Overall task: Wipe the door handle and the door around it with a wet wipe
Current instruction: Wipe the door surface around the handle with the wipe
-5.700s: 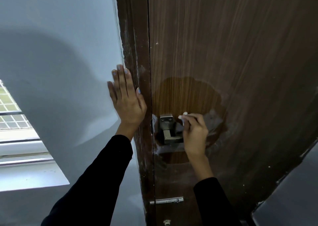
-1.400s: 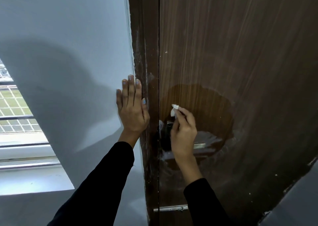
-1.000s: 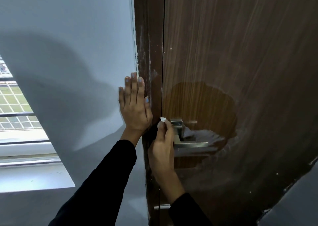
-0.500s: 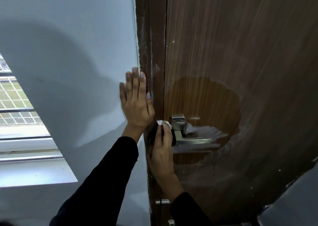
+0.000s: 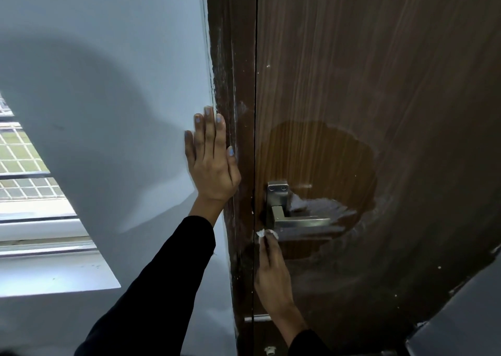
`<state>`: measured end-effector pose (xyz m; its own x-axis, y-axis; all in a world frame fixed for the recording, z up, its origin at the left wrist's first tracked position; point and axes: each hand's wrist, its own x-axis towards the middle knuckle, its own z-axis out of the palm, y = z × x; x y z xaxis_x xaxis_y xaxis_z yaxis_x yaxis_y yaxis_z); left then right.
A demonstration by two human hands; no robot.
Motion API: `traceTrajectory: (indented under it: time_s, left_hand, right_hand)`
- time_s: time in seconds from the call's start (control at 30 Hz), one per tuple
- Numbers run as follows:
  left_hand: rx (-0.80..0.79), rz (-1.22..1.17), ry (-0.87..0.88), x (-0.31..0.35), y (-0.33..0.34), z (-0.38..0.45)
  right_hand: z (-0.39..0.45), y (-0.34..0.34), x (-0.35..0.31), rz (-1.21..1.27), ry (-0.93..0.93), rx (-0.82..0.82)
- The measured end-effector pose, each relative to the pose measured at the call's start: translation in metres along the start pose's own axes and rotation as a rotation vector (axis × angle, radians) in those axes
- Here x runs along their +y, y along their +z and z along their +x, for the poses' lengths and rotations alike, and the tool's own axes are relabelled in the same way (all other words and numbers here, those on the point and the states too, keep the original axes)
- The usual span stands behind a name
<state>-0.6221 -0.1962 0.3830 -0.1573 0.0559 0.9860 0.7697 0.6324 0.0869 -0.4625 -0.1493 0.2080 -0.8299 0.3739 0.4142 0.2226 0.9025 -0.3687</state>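
From the head camera, the left hand lies flat with fingers together and straight against the pale wall just beside the dark door frame, likely to steady the body while the other arm works. The right hand reaches up from below and pinches a small bunched wet wipe at its fingertips, pressing it to the door close to the frame-side edge, just beneath the metal door handle, seemingly so the wad can get under the lever; a darker damp patch surrounds the handle, suggesting that area is already wiped
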Motion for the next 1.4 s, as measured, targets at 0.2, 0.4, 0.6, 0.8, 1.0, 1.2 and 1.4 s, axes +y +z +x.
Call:
traceTrajectory:
  time_s: [0.2, 0.4, 0.6, 0.8, 1.0, 1.2, 1.4]
  left_hand:
    - [0.005, -0.013, -0.008, 0.001, 0.001, 0.0]
    - [0.01, -0.009, -0.01, -0.001, 0.004, -0.001]
    - [0.005, 0.002, -0.014, -0.001, 0.004, -0.002]
    - [0.001, -0.004, -0.021, 0.001, 0.002, -0.001]
    - [-0.014, 0.009, -0.004, 0.0, 0.003, -0.001]
    - [-0.006, 0.025, -0.005, 0.0, 0.002, -0.001]
    - [-0.006, 0.021, -0.006, 0.001, 0.002, -0.001]
  right_hand:
    - [0.012, 0.001, -0.012, 0.018, -0.054, 0.071]
    - [-0.001, 0.003, -0.006, 0.035, 0.097, 0.089]
    - [0.001, 0.008, -0.011, 0.092, -0.034, 0.043]
    - [-0.008, 0.015, 0.005, 0.148, 0.152, 0.09]
    - [-0.012, 0.022, 0.002, 0.177, 0.014, -0.006]
    - [-0.018, 0.033, 0.011, 0.174, 0.062, -0.047]
    - [-0.021, 0.028, 0.023, 0.138, 0.107, 0.024]
